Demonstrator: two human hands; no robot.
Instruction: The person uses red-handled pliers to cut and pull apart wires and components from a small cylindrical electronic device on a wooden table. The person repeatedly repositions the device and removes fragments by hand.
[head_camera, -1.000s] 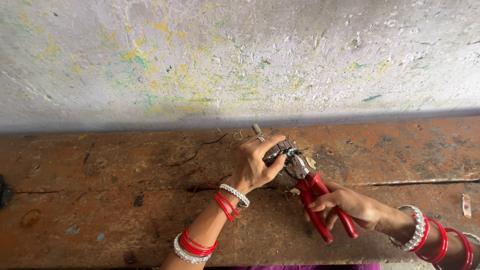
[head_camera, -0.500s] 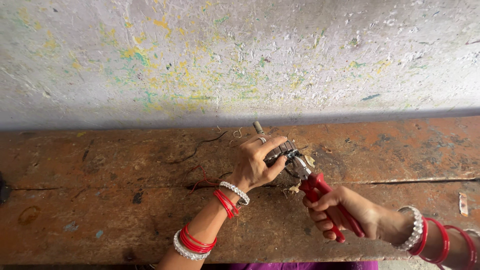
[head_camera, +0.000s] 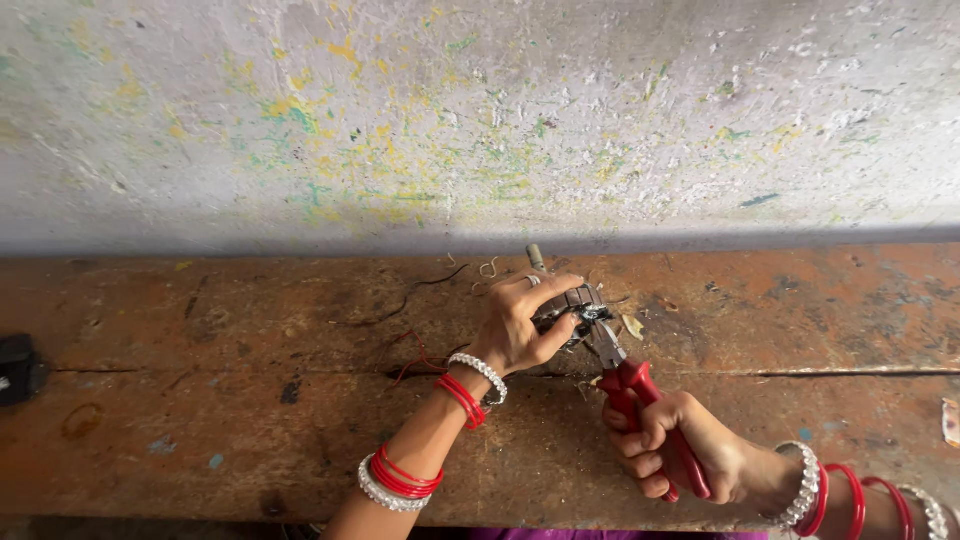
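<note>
- Head view showed the left hand (head_camera: 520, 325) clamped on a small metal part (head_camera: 572, 305) at the table (head_camera: 200, 400) centre.
- At 5 o'clock of it, the right hand (head_camera: 670, 450) squeezed red pliers (head_camera: 640, 400), nose biting the part; work seemed midway, wire scraps (head_camera: 420, 290) lying at 9 o'clock.

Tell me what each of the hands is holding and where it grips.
The left hand clasps a small metal part from above on the bench. The right hand squeezes the red handles of pliers, whose tips meet that part.

No packages, labels, signs or screens are visible.
</note>
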